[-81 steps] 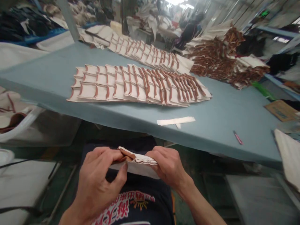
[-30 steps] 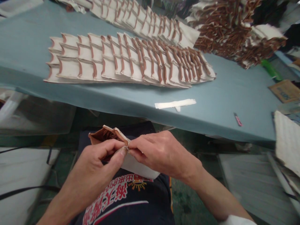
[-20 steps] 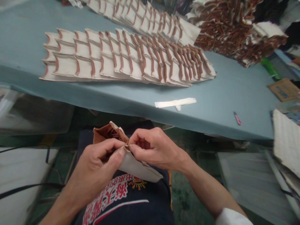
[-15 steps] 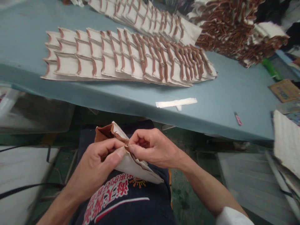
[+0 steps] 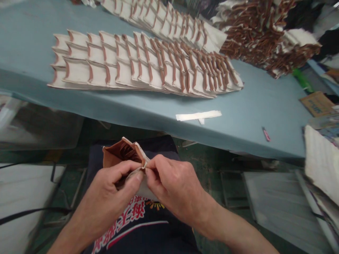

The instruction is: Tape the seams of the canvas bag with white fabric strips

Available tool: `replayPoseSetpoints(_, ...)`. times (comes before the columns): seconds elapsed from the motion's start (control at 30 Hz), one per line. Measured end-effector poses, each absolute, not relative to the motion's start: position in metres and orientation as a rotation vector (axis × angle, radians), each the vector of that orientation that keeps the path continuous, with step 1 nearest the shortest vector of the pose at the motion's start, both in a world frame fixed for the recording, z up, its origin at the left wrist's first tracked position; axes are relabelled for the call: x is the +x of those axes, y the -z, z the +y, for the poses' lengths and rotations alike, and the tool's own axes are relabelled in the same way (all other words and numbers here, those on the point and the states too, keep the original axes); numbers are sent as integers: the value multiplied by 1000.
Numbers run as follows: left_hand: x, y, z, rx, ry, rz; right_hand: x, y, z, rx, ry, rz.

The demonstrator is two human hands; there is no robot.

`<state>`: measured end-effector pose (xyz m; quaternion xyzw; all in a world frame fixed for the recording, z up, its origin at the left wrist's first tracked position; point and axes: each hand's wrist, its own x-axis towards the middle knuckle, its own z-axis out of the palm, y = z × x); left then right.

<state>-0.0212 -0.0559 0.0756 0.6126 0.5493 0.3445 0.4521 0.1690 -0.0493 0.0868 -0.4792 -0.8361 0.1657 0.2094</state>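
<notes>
Over my lap, a white fabric pouch with a brown lining (image 5: 112, 155) is held between both hands, its brown inside spread open on the far side. My left hand (image 5: 111, 190) pinches the near edge between thumb and fingers. Right beside it, my right hand (image 5: 174, 187) grips the same rim at a corner, fingertips almost meeting the left ones. Much of the pouch's lower white part is hidden behind my hands. A navy apron with red and white lettering (image 5: 124, 225) lies beneath.
Overlapping rows of similar white and brown pieces (image 5: 143, 67) lie on the blue table (image 5: 23, 46). White strips (image 5: 198, 115) and a small pink cutter (image 5: 266, 134) rest near its front edge. A brown-edged heap (image 5: 254, 31) stands at the back right, a cardboard piece (image 5: 316, 103) at the right.
My right hand has turned and dropped slightly, with its fingertips now pressed at the rim corner. The pouch has turned and its brown mouth gapes wider. My left hand stays nearly in place.
</notes>
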Motion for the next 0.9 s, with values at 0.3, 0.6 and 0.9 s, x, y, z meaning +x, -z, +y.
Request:
replayPoseSetpoints(0.3, -11, -90, -61, 1669, -1143, 1345, 162, -100, -62, -1269, -466, -2116)
replayPoseSetpoints(0.6, -32, -82, -69, 1618, -1145, 1191, 180, -88, -40, -883, -1028, -1896)
replayPoseSetpoints(0.9, -39, -77, -58, 1760, -1107, 1015, 189, -93, 9, -362, -838, -2311)
